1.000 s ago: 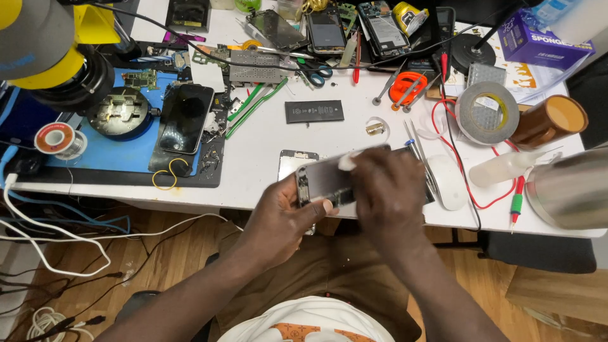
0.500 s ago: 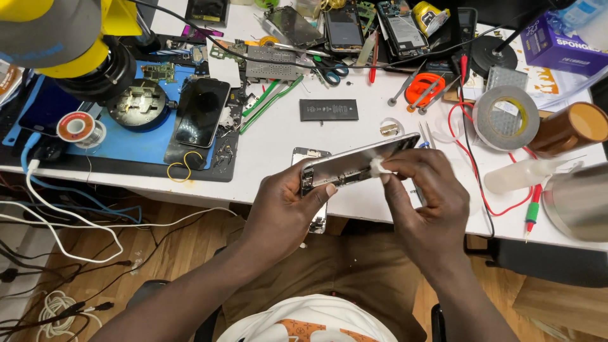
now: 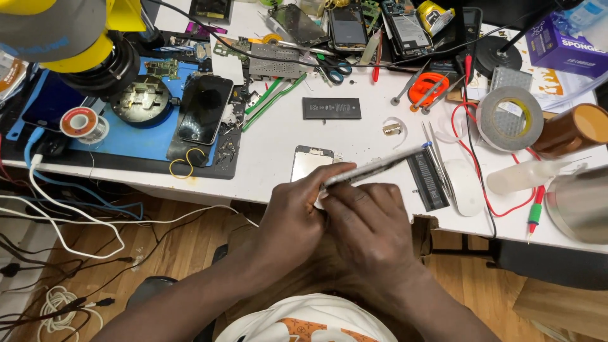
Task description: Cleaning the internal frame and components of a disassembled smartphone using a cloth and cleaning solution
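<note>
Head view: a thin phone frame (image 3: 373,170) is being gripped edge-on by the closed left hand (image 3: 303,212), with the right hand (image 3: 367,221) closed around its near end, above the tabletop (image 3: 361,136) edge. It is judged light, stiff, fragile; best held by its edges.

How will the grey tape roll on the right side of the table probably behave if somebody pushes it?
The grey tape roll lies flat on its side on the white table, so it would probably slide, not roll. It looks thick and wound full, so likely rather heavy for its size. A red cable curves close beside it and may drag along.
</note>
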